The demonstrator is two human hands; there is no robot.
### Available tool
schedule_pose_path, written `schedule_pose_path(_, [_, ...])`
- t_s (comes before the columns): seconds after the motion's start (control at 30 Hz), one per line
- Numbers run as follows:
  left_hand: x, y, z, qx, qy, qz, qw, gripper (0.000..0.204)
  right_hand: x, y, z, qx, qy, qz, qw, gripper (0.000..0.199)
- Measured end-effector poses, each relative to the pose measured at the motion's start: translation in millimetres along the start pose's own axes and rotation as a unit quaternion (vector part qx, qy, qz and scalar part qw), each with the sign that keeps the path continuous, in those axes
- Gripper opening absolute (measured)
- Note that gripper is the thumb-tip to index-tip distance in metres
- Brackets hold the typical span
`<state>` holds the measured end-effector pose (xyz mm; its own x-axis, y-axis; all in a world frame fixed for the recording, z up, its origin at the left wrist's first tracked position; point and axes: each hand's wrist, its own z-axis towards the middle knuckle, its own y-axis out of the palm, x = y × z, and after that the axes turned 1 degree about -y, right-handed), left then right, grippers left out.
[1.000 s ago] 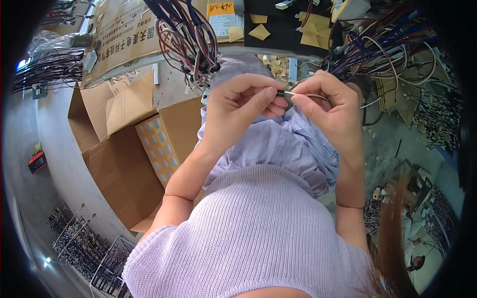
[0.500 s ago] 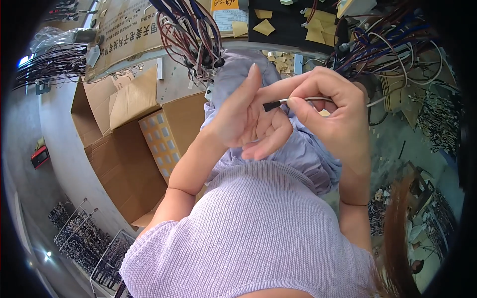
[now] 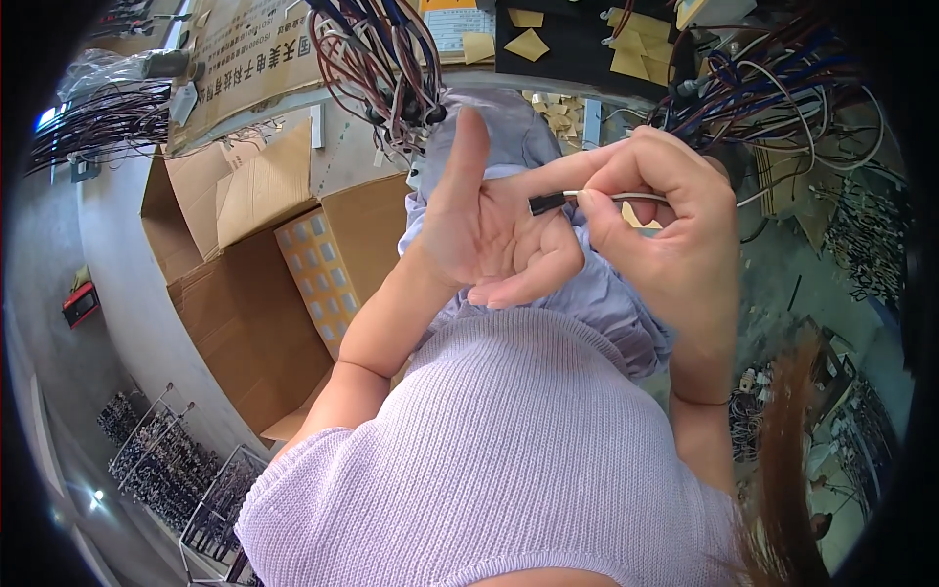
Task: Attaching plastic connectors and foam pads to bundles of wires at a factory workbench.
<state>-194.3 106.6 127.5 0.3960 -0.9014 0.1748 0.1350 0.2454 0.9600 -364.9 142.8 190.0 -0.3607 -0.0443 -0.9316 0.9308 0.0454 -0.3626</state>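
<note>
My right hand (image 3: 675,210) pinches a thin white cable (image 3: 751,200) between thumb and forefinger, close to the small black connector (image 3: 550,203) on its end. That connector points left and lies over the palm of my left hand (image 3: 494,235); whether it touches the skin I cannot tell. The left palm faces up, its thumb stretched away and the lower fingers loosely curled. Its forefinger reaches behind my right hand, which hides the tip. On the far side, the cable leaves my right hand toward the wire bundle.
Dark and white wire bundles hang over the bench edge at the centre (image 3: 401,88) and right (image 3: 763,88). Yellow paper pieces (image 3: 641,49) lie on a black surface. An open cardboard box (image 3: 245,323) stands at left, and cable racks (image 3: 166,460) are at lower left.
My left thumb has swung left, away from the palm, so the hand is spread wider. The connector and my right hand have shifted slightly right.
</note>
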Motion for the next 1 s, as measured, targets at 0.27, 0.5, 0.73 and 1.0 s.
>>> schedule_pose_path(0.27, [16.4, 23.0, -1.1, 0.203, -0.055, 0.346, 0.914, 0.051, 10.8, -8.0, 2.1, 0.034, 0.038, 0.045, 0.998, 0.003])
schedule_pose_path(0.5, [19.6, 11.6, -11.2, 0.156, -0.003, 0.123, 0.980, 0.050, 19.5, -21.1, -3.1, 0.061, 0.022, 0.065, 0.996, 0.006])
schedule_pose_path(0.73, [19.2, 16.5, -10.8, 0.179, -0.066, 0.344, 0.919, 0.055, 18.1, -16.4, -8.0, 0.081, 0.025, -0.013, 0.996, 0.006])
schedule_pose_path(1.0, [30.1, -0.9, -2.0, 0.177, 0.006, 0.813, 0.554, 0.031, 56.2, 20.5, -7.3, 0.061, 0.001, -0.041, 0.997, 0.005])
